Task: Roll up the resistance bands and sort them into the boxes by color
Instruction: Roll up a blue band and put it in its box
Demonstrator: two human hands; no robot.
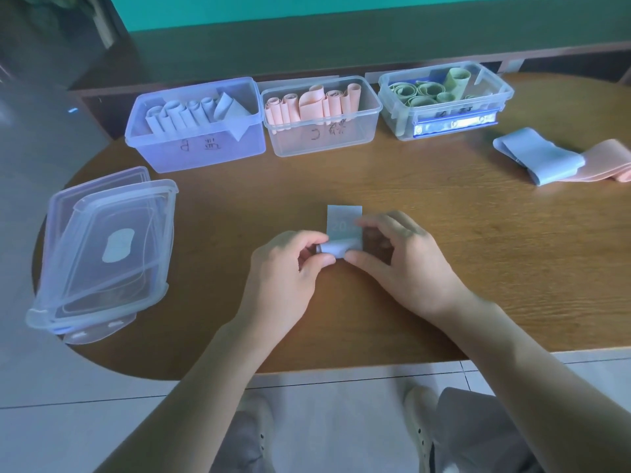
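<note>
With 3 clear plastic boxes (321, 131) mostly filled, both the left hand (290, 264) and right hand (392, 257) pinch a nearly rolled pale blue band (343, 230); 2 flat folded bands, blue and pink, (543, 158) remain unrolled.

We have three boxes in a row along the bench's (444, 233) far edge: the left box (194, 145) at eleven o'clock, the middle box (322, 138) at twelve just beside it, the right box (444, 126) at one, each holding rolled bands. At nine o'clock lie stacked lids (102, 254), overhanging the bench's left edge. At two o'clock two unrolled bands (543, 158) lie overlapping. At centre our left hand (286, 268) and right hand (406, 264) meet on a part-rolled band (343, 230), its free end pointing toward twelve
</note>
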